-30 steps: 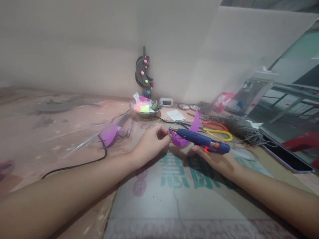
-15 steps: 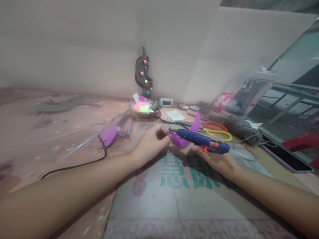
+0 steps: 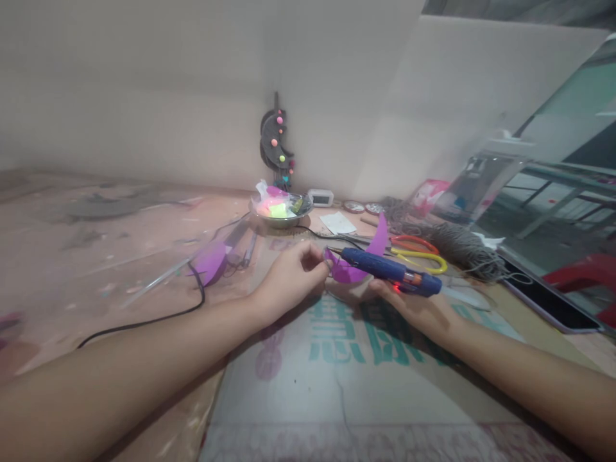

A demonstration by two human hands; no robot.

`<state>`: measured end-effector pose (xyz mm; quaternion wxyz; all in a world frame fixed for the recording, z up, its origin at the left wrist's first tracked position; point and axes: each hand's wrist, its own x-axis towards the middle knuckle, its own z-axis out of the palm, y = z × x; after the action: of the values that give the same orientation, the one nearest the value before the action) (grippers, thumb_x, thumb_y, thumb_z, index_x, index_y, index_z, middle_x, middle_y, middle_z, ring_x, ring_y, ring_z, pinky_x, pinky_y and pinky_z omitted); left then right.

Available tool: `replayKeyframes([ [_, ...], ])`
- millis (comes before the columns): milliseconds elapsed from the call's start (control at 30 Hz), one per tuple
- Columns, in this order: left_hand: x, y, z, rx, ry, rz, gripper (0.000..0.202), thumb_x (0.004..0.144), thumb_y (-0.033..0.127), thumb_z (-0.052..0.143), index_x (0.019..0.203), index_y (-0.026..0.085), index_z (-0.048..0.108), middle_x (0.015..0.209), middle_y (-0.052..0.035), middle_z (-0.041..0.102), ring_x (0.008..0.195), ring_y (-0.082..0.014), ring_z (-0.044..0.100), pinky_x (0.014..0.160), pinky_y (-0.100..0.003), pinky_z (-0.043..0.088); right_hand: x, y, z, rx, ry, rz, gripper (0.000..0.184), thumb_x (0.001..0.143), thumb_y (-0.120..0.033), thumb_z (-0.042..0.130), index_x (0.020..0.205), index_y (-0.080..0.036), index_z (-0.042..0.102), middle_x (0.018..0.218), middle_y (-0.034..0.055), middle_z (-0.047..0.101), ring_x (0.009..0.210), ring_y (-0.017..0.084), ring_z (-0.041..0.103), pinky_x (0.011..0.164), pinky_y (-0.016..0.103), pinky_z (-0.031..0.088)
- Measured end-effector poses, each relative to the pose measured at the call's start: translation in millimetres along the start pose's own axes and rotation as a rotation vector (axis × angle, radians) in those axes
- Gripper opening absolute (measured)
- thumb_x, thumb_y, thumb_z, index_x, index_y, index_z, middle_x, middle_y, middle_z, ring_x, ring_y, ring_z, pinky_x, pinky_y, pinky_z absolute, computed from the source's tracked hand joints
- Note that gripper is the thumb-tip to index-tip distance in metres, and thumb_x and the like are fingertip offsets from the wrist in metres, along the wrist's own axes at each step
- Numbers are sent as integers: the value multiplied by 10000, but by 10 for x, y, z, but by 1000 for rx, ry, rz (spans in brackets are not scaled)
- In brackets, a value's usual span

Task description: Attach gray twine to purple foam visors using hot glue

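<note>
My right hand [image 3: 418,310] lies palm up on the cardboard, its fingers curled under a blue glue gun [image 3: 389,271] that has a red light glowing by its grip. The gun's nozzle points left at a purple crescent-shaped foam piece [image 3: 347,273], which curves up behind the gun. My left hand [image 3: 292,277] is closed in a pinch on the crescent's left tip, right at the nozzle. Both forearms rest low over the table.
Flat cardboard with green print [image 3: 337,359] covers the table in front. Behind stand a metal bowl of coloured bits [image 3: 282,210], orange and yellow scissors [image 3: 418,253], grey twine [image 3: 457,242], a phone [image 3: 548,299], a black cable [image 3: 158,314], another purple piece [image 3: 212,260] and a dark crescent ornament [image 3: 276,141].
</note>
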<state>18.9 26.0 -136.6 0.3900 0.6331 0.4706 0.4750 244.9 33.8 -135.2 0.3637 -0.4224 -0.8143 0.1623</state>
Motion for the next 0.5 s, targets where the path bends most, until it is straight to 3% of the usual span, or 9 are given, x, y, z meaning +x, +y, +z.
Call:
replayKeyframes([
  [333, -3, -15, 2, -15, -9, 2, 123, 811, 249, 603, 748, 190, 514, 620, 23, 609, 567, -126, 580, 560, -237, 443, -6, 81, -43, -34, -75, 44, 174, 878, -368, 562, 836, -341, 730, 872, -17, 743, 959, 292, 696, 855, 496, 604],
  [500, 6, -18, 2, -42, -4, -10, 142, 807, 264, 613, 744, 189, 511, 603, 33, 593, 537, -113, 560, 532, -225, 427, -32, 92, -52, -145, 43, 132, 188, 834, -462, 608, 775, -302, 689, 788, 19, 713, 793, 288, 680, 766, 511, 593],
])
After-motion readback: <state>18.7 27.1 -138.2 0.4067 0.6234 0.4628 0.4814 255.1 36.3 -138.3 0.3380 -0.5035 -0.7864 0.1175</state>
